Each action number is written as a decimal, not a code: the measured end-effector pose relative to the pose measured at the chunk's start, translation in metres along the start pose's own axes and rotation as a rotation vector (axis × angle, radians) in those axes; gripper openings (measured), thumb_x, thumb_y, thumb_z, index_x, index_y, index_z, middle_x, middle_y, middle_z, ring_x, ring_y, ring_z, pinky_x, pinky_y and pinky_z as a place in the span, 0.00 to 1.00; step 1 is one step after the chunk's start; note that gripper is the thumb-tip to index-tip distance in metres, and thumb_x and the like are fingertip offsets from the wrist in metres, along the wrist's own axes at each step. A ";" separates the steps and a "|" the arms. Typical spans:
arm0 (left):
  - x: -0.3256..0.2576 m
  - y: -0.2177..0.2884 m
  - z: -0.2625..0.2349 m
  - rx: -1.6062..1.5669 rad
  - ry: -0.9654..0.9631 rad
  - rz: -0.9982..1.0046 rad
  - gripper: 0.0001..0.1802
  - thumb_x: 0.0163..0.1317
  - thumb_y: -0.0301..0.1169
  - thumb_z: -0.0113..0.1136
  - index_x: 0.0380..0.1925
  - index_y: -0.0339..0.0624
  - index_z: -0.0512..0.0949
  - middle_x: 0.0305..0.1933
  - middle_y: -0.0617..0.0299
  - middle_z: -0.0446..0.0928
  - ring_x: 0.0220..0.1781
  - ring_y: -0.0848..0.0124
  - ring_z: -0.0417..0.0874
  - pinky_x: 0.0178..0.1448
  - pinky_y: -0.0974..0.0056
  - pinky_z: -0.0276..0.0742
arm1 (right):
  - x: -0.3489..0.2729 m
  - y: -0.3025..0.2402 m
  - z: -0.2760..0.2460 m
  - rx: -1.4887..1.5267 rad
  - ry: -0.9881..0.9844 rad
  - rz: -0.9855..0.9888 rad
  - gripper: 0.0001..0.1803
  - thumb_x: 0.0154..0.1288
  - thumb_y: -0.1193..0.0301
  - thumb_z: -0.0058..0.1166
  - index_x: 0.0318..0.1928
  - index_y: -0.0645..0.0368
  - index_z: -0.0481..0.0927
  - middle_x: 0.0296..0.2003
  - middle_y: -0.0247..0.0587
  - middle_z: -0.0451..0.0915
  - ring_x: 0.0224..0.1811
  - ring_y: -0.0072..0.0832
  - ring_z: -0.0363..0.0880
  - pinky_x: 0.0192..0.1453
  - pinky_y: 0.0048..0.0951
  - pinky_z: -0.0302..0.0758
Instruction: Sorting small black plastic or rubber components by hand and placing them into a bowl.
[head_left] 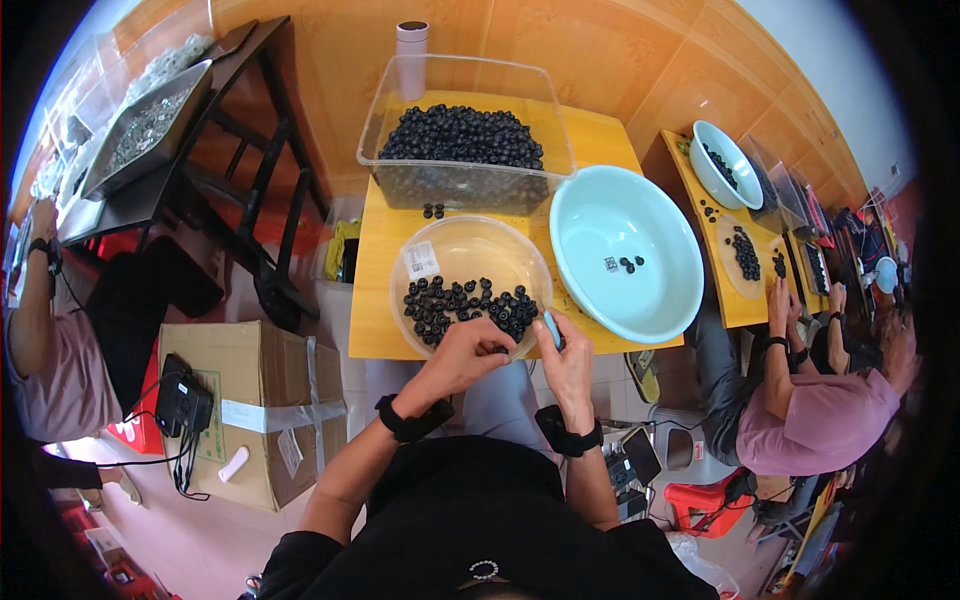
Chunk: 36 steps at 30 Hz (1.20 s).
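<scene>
We take the clear round bowl on the yellow table as our landmark. Our left hand curls over its near rim, fingertips pinching one of the small dark ring-shaped pieces heaped inside, close enough for easy picking. Our right hand, just right of the rim, grips a small pale blue tool upright, ready to work. Beyond the bowl, a clear rectangular tub holds the bulk stock; right of the bowl, a glossy pale blue basin holds only a few pieces.

dark round berries heaped in clear shallow bowl, near table edge
</scene>
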<state>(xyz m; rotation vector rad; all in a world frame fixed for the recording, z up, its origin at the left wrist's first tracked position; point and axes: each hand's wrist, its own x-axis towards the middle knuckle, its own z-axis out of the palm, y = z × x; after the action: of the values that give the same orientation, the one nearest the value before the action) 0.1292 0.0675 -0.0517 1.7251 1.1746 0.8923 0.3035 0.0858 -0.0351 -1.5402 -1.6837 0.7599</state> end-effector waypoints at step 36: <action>-0.029 0.000 -0.027 -1.501 0.033 -0.188 0.07 0.61 0.24 0.58 0.39 0.38 0.74 0.37 0.60 0.79 0.36 0.75 0.82 0.42 0.74 0.80 | -0.014 -0.051 -0.007 -0.021 -0.257 -0.509 0.13 0.56 0.71 0.59 0.43 0.59 0.79 0.23 0.40 0.74 0.19 0.34 0.75 0.22 0.31 0.70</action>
<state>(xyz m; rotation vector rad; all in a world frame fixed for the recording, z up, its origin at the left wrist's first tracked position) 0.0958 0.0464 -0.0438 0.3610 0.3513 1.1860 0.2808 0.0663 0.0088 -0.9823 -2.1585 0.6840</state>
